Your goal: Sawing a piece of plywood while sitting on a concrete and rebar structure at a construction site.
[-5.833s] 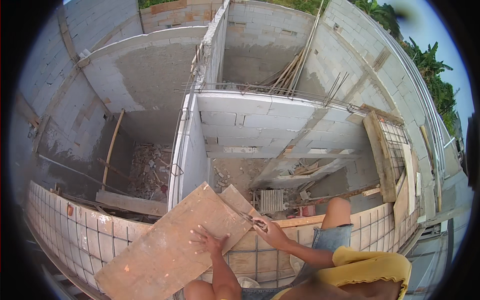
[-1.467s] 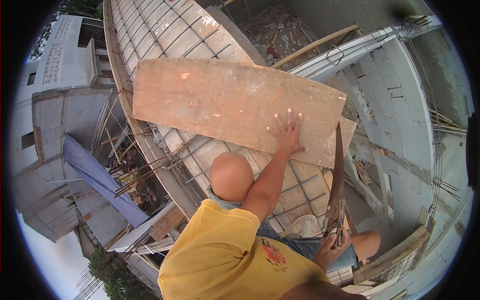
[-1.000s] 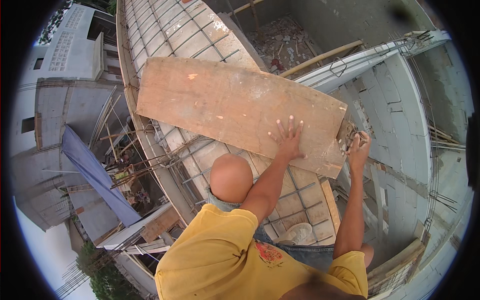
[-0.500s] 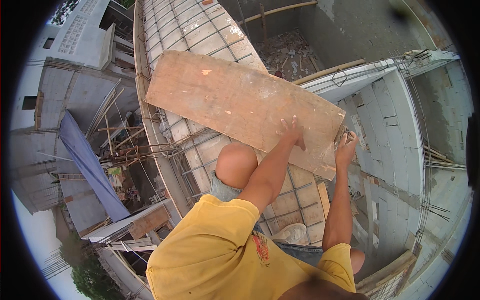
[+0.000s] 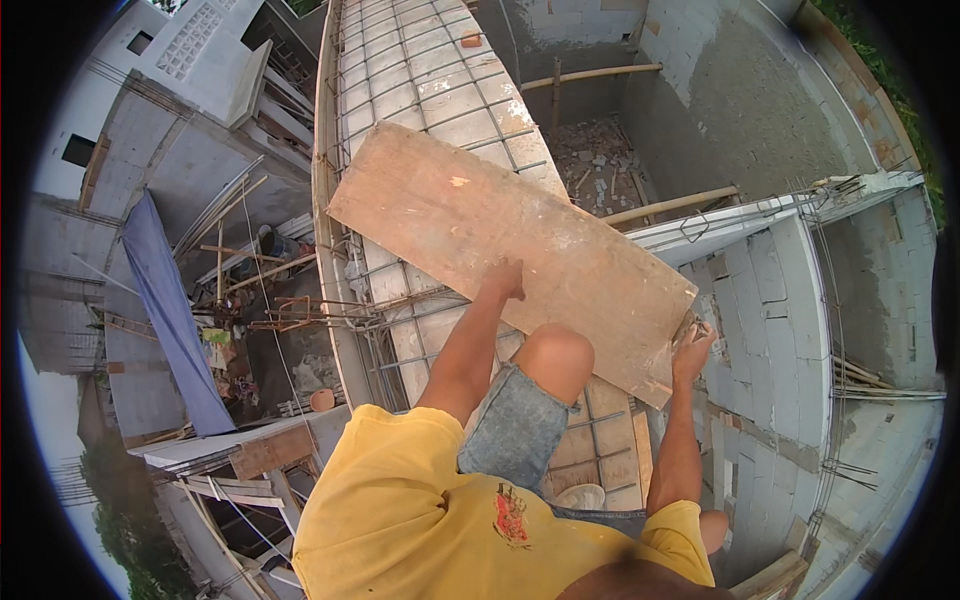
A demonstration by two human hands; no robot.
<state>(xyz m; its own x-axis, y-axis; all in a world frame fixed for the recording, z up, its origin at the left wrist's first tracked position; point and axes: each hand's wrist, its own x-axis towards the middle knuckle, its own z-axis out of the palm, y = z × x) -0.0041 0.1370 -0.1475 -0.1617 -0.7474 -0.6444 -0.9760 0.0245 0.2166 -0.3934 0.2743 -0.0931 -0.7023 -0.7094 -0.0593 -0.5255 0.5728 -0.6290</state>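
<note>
A long, worn plywood board point(image 5: 590, 265) lies slantwise over the rebar grid, its right end lower and nearer to me. My left hand point(image 5: 507, 280) rests on the board close to its near edge, thumb apart and fingers foreshortened against the wood. At the board's right end, my right hand point(image 5: 693, 352) is closed with bent fingers. A small dark thing point(image 5: 689, 324) shows by its fingertips, too covered to name. My bent knee point(image 5: 557, 357) is just below the board's near edge.
Steel rebar point(image 5: 440, 95) crosses the pale formwork strip under the board. A drop with rubble point(image 5: 600, 165) lies beyond, and grey block walls point(image 5: 775, 300) stand at right. On the left, a blue sheet point(image 5: 175, 310) hangs above a lower level. A brick piece point(image 5: 471, 40) sits far off.
My left hand has moved left along the board, its fingers less spread than before. The right hand stays at the board's right end. My left knee has shifted right in the view.
</note>
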